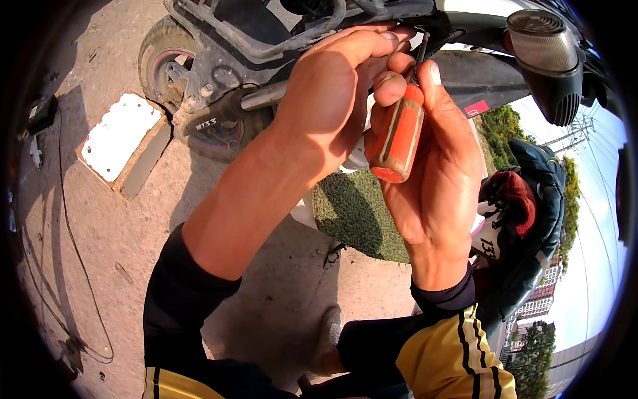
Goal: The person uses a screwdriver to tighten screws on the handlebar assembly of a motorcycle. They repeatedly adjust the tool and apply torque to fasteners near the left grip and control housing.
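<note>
My right hand (432,179) holds a screwdriver (401,136) by its worn red handle, which has dark grooves. Thumb and fingers pinch the handle near its front end, while the butt slants down toward my palm. Its thin shaft points up at the underside of a scooter's dark bodywork (478,76); the tip is hard to make out. Close beside it, my left hand (325,100) reaches up to the same spot, fingers bent together. Whatever those fingers grip is hidden by the hand itself and the body panel.
The scooter's wheel (163,56), fork tube (262,98) and metal guard bars (266,46) lie left of my hands. A turn signal (546,50) juts out at upper right. A white-topped block (123,136) sits on the ground. Green matting (359,213) lies below; a dark jacket (538,199) is at right.
</note>
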Available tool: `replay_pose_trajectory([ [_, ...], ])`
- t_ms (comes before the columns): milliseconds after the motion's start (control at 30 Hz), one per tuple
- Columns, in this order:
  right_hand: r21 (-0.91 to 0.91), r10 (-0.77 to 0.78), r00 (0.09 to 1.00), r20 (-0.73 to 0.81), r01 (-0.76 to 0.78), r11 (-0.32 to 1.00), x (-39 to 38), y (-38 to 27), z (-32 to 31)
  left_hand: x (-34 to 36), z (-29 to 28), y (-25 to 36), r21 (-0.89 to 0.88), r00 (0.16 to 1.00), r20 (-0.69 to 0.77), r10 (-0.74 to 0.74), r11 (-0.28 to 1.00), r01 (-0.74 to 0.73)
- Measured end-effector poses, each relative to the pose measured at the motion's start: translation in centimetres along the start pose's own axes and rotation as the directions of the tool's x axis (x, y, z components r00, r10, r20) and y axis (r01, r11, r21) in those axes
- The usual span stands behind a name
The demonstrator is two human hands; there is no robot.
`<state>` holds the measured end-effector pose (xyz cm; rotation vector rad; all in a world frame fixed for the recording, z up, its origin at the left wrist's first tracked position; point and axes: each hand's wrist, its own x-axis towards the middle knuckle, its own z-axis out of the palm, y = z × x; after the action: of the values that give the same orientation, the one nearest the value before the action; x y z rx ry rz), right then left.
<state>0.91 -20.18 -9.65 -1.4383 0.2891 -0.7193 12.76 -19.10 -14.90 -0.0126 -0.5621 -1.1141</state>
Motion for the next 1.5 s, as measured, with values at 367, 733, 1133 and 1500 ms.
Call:
replay_pose_trajectory([
  [367, 0.164, -0.082, 0.997, 0.004, 0.08, 0.983, 0.7, 0.4, 0.5, -1.8, -0.7, 0.5, 0.37, 0.96, 0.167, 0.226, 0.888, -0.273],
  [733, 0.35, -0.121, 0.991, 0.054, 0.095, 0.932, 1.3, 0.9, -1.1, -2.2, -0.6, 1.6, 0.577, 0.366, 0.776, 0.513, -0.344, -0.741],
  [1133, 0.483, -0.167, 0.967, 0.195, 0.054, 0.874, 2.4, 2.9, -4.3, -3.1, -2.1, -1.5, 0.533, 0.35, 0.844, 0.407, -0.564, -0.631],
  [1500, 0.519, -0.113, 0.95, 0.29, -0.057, 0.853, 3.5, 2.7, -3.7, -3.2, -1.7, 0.5, 0.559, 0.369, 0.829, 0.42, -0.602, -0.571],
])
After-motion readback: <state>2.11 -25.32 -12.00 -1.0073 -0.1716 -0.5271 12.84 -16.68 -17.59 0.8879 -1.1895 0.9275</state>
